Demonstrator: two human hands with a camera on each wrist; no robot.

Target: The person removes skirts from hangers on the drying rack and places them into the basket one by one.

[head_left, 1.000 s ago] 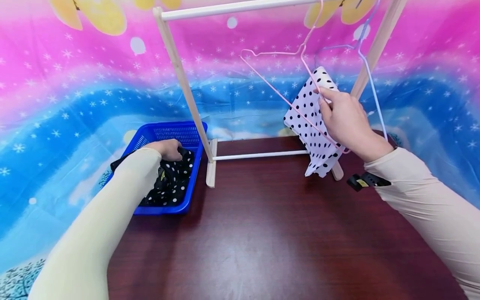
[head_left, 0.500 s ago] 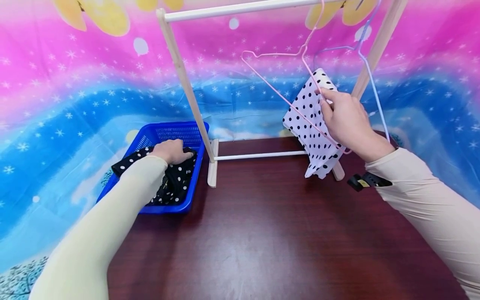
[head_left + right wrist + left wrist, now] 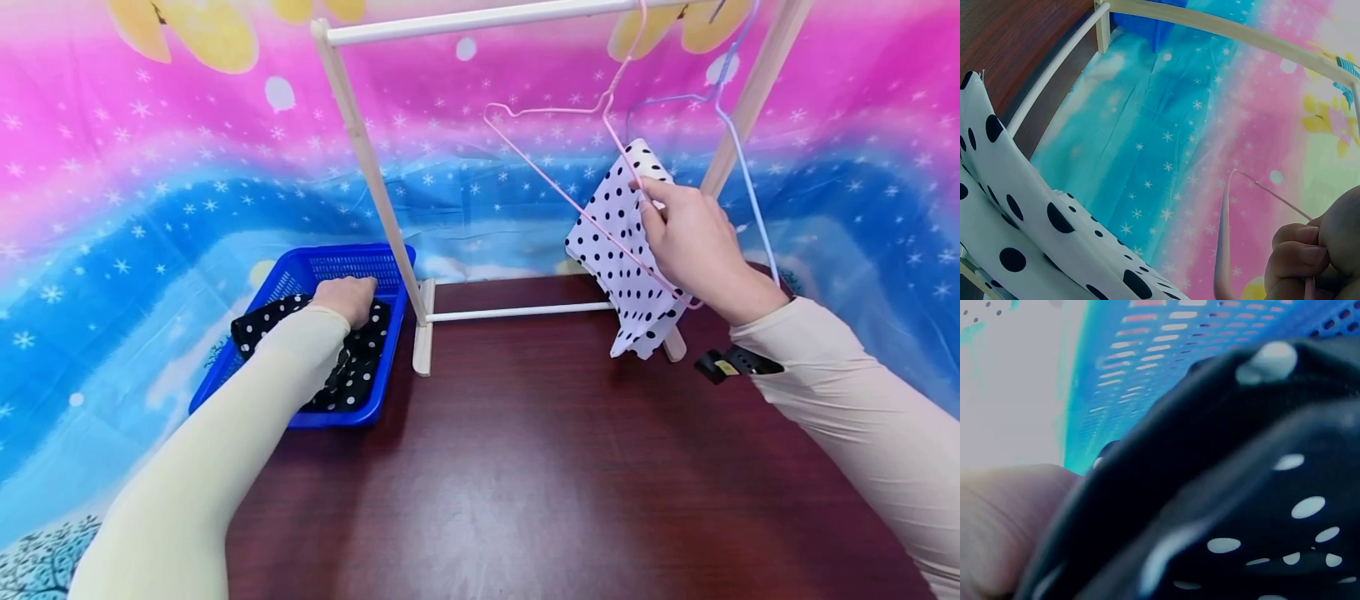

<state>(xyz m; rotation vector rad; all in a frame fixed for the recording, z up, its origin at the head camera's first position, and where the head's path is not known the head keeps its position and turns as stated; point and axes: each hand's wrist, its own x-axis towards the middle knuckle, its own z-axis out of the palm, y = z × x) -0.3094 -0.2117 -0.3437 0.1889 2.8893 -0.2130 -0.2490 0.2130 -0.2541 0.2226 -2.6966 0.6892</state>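
Note:
My left hand (image 3: 347, 300) reaches into a blue basket (image 3: 375, 408) and grips black cloth with white dots (image 3: 363, 379); its fingertips are hidden in the head view. In the left wrist view a fold of the cloth (image 3: 1285, 500) rises beside the thumb (image 3: 1004, 519). On the right side, my right hand (image 3: 693, 237) pinches the side wire of a pink hanger (image 3: 558, 110), whose hook reaches up to the rack's top bar. White cloth with black dots (image 3: 618, 221) hangs behind the pink wire, and I cannot tell which hanger bears it.
A wooden rack with a white top bar (image 3: 480, 24) stands on the dark red table (image 3: 495, 467). Its left post (image 3: 367, 167) rises close beside the basket. Near the right post (image 3: 757, 75) hangs a blue-purple hanger (image 3: 744, 162). A patterned backdrop (image 3: 187, 225) surrounds the table.
My left hand has moved slightly right in the basket, and the black cloth has shifted with it; its end at the left rim has drawn inward. My right hand stays on the pink hanger.

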